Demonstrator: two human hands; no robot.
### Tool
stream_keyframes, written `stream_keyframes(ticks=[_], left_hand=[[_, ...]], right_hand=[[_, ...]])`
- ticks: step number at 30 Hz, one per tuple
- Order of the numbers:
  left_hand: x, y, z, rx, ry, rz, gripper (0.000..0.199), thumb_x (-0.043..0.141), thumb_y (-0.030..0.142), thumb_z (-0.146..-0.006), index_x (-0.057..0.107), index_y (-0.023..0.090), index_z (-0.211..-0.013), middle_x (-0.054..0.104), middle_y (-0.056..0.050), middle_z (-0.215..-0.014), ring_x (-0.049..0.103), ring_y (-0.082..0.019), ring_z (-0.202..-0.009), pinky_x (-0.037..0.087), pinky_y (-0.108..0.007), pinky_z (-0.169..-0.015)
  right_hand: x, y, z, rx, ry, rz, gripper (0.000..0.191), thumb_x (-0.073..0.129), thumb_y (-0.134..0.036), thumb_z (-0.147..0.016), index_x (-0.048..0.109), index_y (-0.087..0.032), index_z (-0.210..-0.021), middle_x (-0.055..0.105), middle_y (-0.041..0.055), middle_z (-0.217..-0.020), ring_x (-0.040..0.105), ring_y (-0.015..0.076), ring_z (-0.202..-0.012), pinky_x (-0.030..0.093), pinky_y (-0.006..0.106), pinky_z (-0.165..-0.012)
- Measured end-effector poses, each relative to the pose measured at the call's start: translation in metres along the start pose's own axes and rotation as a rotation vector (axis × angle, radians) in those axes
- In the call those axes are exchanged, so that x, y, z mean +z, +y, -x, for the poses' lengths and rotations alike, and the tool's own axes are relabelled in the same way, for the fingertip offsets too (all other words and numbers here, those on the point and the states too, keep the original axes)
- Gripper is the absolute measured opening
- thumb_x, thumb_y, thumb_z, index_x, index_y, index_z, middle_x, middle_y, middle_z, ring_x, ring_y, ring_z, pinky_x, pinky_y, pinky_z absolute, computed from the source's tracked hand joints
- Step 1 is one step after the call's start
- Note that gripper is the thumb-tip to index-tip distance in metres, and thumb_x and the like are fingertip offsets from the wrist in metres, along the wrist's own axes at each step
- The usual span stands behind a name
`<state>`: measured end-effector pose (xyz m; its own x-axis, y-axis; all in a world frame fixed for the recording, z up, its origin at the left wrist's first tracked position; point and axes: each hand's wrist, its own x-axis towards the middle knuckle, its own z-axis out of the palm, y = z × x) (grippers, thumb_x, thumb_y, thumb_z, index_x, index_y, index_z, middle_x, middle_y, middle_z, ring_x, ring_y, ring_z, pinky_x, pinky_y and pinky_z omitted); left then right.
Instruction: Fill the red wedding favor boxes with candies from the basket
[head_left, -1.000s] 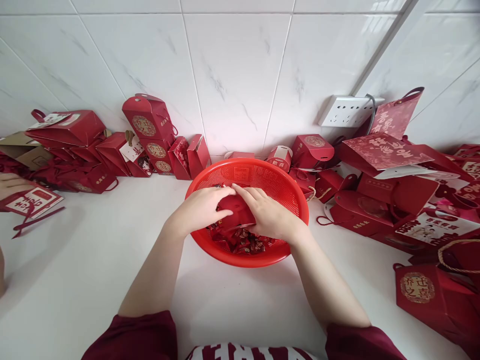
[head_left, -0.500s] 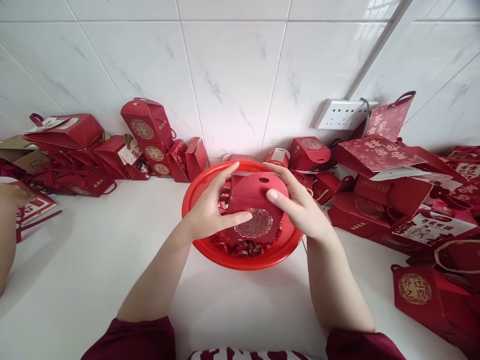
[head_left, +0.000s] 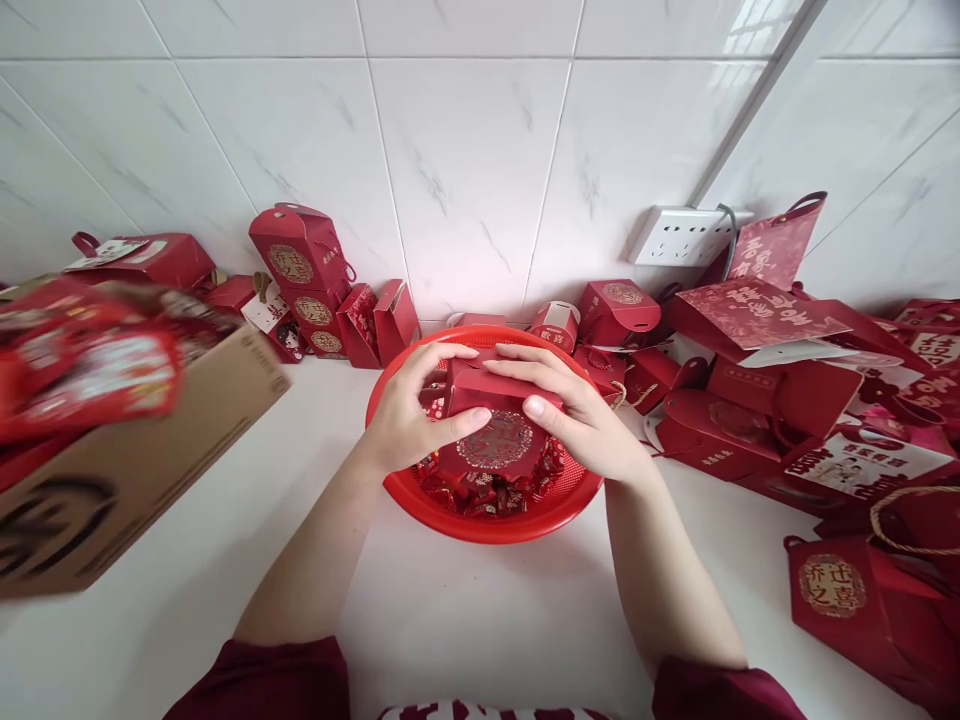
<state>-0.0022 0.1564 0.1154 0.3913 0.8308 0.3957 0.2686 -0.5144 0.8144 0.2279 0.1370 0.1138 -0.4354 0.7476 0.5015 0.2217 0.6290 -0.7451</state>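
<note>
Between my two hands is a red gift box [head_left: 496,436] with a round gold emblem on its front. My left hand [head_left: 420,410] wraps its left side, thumb on the front face. My right hand [head_left: 574,408] is curled over the right side and top, fingers pressing on the folded flaps and thumb near the front edge. The box is held over a red plastic basket [head_left: 495,530] with perforated sides. Red-wrapped candies [head_left: 491,497] lie in the basket below the box. The box's back and underside are hidden.
At the left, a cardboard box [head_left: 165,455] filled with red packets is blurred by motion. Stacked red gift boxes [head_left: 300,265] stand along the tiled wall. Many more red boxes [head_left: 750,400] crowd the right side, below a white power strip [head_left: 679,237].
The upright top flap of the gift box is now folded down under my right hand. A cardboard box of packets has come in at the left, where another person's arm was.
</note>
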Motion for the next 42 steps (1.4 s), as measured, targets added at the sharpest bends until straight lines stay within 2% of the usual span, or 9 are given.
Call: stream_keyframes(ticks=[8, 13, 17, 21, 25, 27, 32, 34, 42], left_hand=[[0.016, 0.013, 0.008, 0.035, 0.035, 0.025, 0.069, 0.076, 0.039, -0.082, 0.045, 0.029, -0.142, 0.051, -0.009, -0.147, 0.057, -0.028, -0.129, 0.056, -0.042, -0.101], [0.043, 0.055, 0.044, 0.093, 0.014, -0.336, 0.087, 0.075, 0.046, -0.082, 0.029, 0.033, -0.154, 0.037, -0.006, -0.159, 0.037, -0.031, -0.146, 0.041, -0.049, -0.119], [0.066, 0.085, 0.071, 0.090, -0.090, -0.412, 0.103, 0.075, 0.058, -0.076, 0.019, 0.030, -0.158, 0.026, -0.010, -0.163, 0.035, -0.036, -0.147, 0.048, -0.053, -0.112], [0.008, 0.091, 0.027, 0.157, -0.051, -0.484, 0.078, 0.079, 0.052, -0.072, 0.046, 0.044, -0.142, 0.038, 0.002, -0.155, 0.036, -0.036, -0.146, 0.049, -0.053, -0.111], [-0.077, 0.088, -0.034, 0.232, 0.134, -0.694, 0.079, 0.084, 0.054, -0.059, 0.056, 0.041, -0.132, 0.043, 0.006, -0.143, 0.013, -0.041, -0.153, 0.008, -0.064, -0.123], [-0.062, 0.091, -0.029, 0.206, 0.087, -0.608, 0.075, 0.083, 0.051, -0.062, 0.056, 0.041, -0.131, 0.045, 0.006, -0.141, 0.017, -0.041, -0.152, 0.019, -0.063, -0.122], [0.079, 0.090, 0.043, 0.153, -0.097, -0.306, 0.094, 0.082, 0.043, -0.068, 0.036, 0.029, -0.149, 0.042, -0.006, -0.154, 0.035, -0.034, -0.147, 0.043, -0.050, -0.118], [0.104, 0.085, 0.054, 0.117, -0.085, -0.225, 0.097, 0.082, 0.042, -0.069, 0.033, 0.025, -0.151, 0.037, -0.009, -0.158, 0.033, -0.031, -0.148, 0.038, -0.048, -0.122], [0.045, 0.068, 0.034, 0.069, 0.078, -0.201, 0.068, 0.074, 0.033, -0.079, 0.050, 0.028, -0.142, 0.043, -0.006, -0.155, 0.039, -0.032, -0.144, 0.039, -0.050, -0.118]], right_hand=[[-0.012, -0.023, 0.012, -0.048, 0.119, 0.234, 0.035, 0.066, -0.034, -0.093, 0.068, -0.030, -0.127, 0.059, 0.0050, -0.138, 0.055, 0.0249, -0.129, 0.046, 0.044, -0.110], [-0.005, -0.072, 0.042, 0.008, 0.300, 0.732, 0.034, 0.068, -0.033, -0.090, 0.072, -0.023, -0.122, 0.062, 0.0098, -0.132, 0.054, 0.0323, -0.124, 0.046, 0.053, -0.108], [0.007, -0.104, 0.065, 0.010, 0.299, 0.856, 0.029, 0.065, -0.031, -0.091, 0.073, -0.022, -0.117, 0.064, 0.0104, -0.130, 0.054, 0.0361, -0.123, 0.050, 0.056, -0.101], [0.010, -0.115, 0.075, 0.025, 0.317, 0.882, 0.024, 0.064, -0.033, -0.091, 0.074, -0.022, -0.111, 0.066, 0.0117, -0.126, 0.055, 0.0390, -0.122, 0.051, 0.060, -0.097], [0.008, -0.114, 0.075, 0.076, 0.340, 0.889, 0.021, 0.060, -0.034, -0.094, 0.074, -0.024, -0.106, 0.066, 0.0134, -0.126, 0.058, 0.0409, -0.119, 0.050, 0.064, -0.096], [0.007, -0.113, 0.075, 0.098, 0.356, 0.892, 0.024, 0.060, -0.038, -0.093, 0.073, -0.025, -0.109, 0.065, 0.0140, -0.127, 0.056, 0.0425, -0.121, 0.047, 0.066, -0.097], [0.004, -0.109, 0.075, 0.129, 0.307, 0.886, 0.036, 0.058, -0.049, -0.093, 0.069, -0.023, -0.116, 0.064, 0.0137, -0.130, 0.051, 0.0439, -0.125, 0.044, 0.066, -0.100], [0.002, -0.108, 0.075, 0.122, 0.291, 0.864, 0.038, 0.057, -0.049, -0.094, 0.067, -0.022, -0.120, 0.064, 0.0137, -0.131, 0.050, 0.0431, -0.127, 0.044, 0.065, -0.102], [-0.024, -0.113, 0.087, 0.128, 0.308, 0.663, 0.038, 0.053, -0.044, -0.097, 0.059, -0.030, -0.133, 0.055, 0.0105, -0.142, 0.061, 0.0351, -0.123, 0.057, 0.047, -0.094]])
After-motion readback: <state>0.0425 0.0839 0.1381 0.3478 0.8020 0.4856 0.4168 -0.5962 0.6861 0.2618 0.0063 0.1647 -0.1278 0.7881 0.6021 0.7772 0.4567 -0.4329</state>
